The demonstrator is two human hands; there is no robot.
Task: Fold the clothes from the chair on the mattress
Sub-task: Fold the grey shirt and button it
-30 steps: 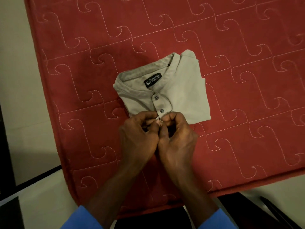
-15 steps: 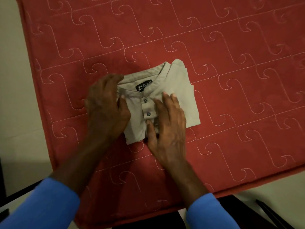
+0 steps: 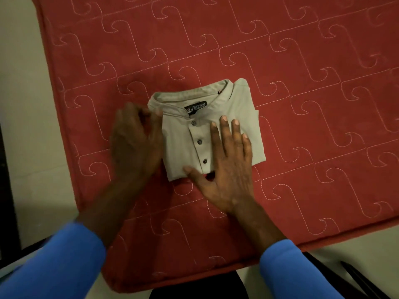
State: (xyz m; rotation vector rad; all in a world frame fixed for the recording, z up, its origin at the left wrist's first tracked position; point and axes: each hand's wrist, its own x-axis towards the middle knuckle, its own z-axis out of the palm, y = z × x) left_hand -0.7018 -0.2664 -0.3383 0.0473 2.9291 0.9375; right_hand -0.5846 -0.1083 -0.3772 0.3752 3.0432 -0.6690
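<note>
A light grey buttoned shirt [image 3: 183,134] lies folded into a compact rectangle in the middle of the red quilted mattress [image 3: 302,104], collar and black label facing up. My right hand [image 3: 226,167] lies flat on the shirt's right half, fingers straight and spread, thumb along the lower edge. My left hand [image 3: 136,139] is blurred at the shirt's left edge, with its fingers reaching the left side of the collar. Both arms wear blue sleeves.
The mattress edge runs along the left and the bottom, with pale floor [image 3: 21,126] beyond it. A dark object [image 3: 362,281] lies on the floor at the bottom right. The chair is out of view.
Both hands left the shirt's lower placket and spread apart. The right hand now lies flat on the shirt's right half, while the left has slid out to its left edge.
</note>
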